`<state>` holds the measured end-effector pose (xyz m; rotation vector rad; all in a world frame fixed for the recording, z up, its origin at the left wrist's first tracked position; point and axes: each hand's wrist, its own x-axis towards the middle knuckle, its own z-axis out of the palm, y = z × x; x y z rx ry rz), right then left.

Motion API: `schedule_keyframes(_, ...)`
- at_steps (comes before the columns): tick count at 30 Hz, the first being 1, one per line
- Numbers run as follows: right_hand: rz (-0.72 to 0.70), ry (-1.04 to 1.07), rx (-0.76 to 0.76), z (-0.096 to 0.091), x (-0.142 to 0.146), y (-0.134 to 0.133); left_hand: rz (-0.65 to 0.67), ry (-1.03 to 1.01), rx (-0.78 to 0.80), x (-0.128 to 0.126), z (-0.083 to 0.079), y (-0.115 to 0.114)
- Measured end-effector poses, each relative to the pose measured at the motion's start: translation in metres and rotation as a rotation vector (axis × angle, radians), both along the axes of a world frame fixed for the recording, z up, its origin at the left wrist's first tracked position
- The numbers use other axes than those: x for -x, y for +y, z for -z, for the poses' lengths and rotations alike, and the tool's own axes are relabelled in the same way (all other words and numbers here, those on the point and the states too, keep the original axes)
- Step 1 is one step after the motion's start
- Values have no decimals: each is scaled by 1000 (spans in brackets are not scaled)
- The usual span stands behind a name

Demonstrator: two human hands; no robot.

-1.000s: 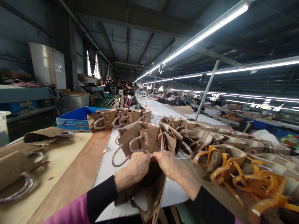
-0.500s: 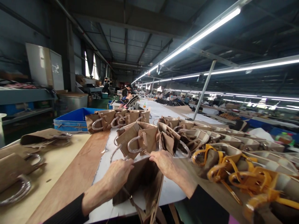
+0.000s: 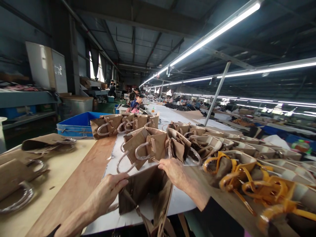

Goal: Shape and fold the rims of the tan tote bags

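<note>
In the head view, the right hand (image 3: 174, 172) is pinching the far rim of a brown bag (image 3: 143, 187), while the left hand (image 3: 108, 189) is bringing its fingertips to the rim's left corner; whether they are gripping or merely touching it, I cannot tell. The rim could be creasing or twisting if the two hands are pulling unevenly, and the bag could be sliding towards 6 o'clock if the right pinch is loosening, since its near side is reaching the edge of the white table (image 3: 182, 200). The standing bags (image 3: 156, 144) at 12 o'clock are crowding close, so a handle (image 3: 142, 151) could be snagging on a knuckle. The bag is gaping below and between the hands: from its mouth, the right grip is lying at 1 o'clock, the left fingertips at 10. Yellow-strapped bags (image 3: 276, 189) are sitting at 3 o'clock.
</note>
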<state>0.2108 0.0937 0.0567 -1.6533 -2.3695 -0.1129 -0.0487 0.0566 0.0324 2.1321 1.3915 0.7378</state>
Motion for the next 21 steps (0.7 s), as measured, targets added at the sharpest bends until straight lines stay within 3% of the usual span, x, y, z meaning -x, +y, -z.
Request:
schedule_keyframes(10, 36, 23, 53, -4, 4, -9, -45, -52, -99, 0, 24, -9)
schedule_keyframes(14, 102, -106, -129, -12, 22, -23, -66, -10, -256, -4, 21, -16)
schedule_keyframes(17, -78, -137, -246, -19, 43, -38, -11, 29, -433, -14, 10, -22)
schedule_keyframes(21, -266, -43, 25, -30, 63, -58, 119, 64, -562, -35, -7, -29)
